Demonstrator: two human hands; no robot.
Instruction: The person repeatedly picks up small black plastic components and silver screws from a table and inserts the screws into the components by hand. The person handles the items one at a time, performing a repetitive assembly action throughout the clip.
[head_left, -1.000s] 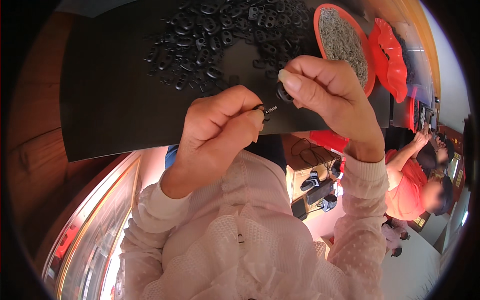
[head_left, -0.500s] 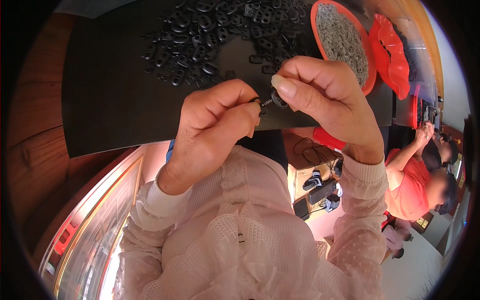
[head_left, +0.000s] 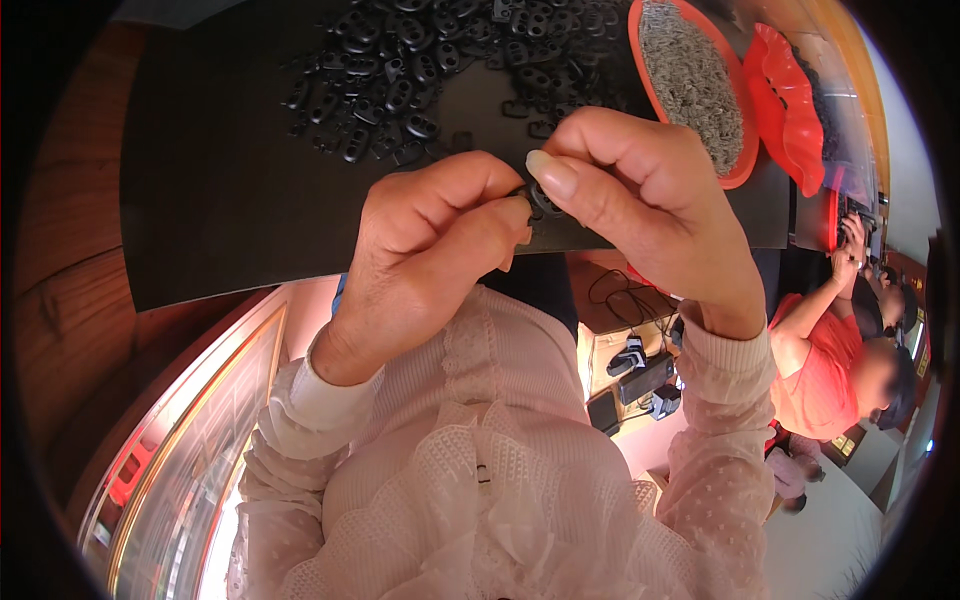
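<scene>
Over the near edge of the black table (head_left: 230,220), my two hands meet at the fingertips. In my left hand (head_left: 425,250), thumb and forefinger pinch a small black plastic cord lock part (head_left: 522,192), mostly covered by the fingers. Thumb and fingers of my right hand (head_left: 650,205) grip a black cord lock body (head_left: 545,203), partly hidden behind the thumb. The two parts touch or nearly touch; no spring shows between them. Beyond my hands lies a heap of black two-hole cord lock pieces (head_left: 405,80).
An orange-red bowl (head_left: 752,120) full of small metal springs (head_left: 690,85) stands at the far right. Beside it is a red wavy-rimmed dish (head_left: 785,125). Below the table are cables and black adapters (head_left: 645,380). Another person in a red shirt (head_left: 815,370) works at the right.
My hands have come closer together, the right one moving left. The small coil spring seen between the two parts is now out of sight.
</scene>
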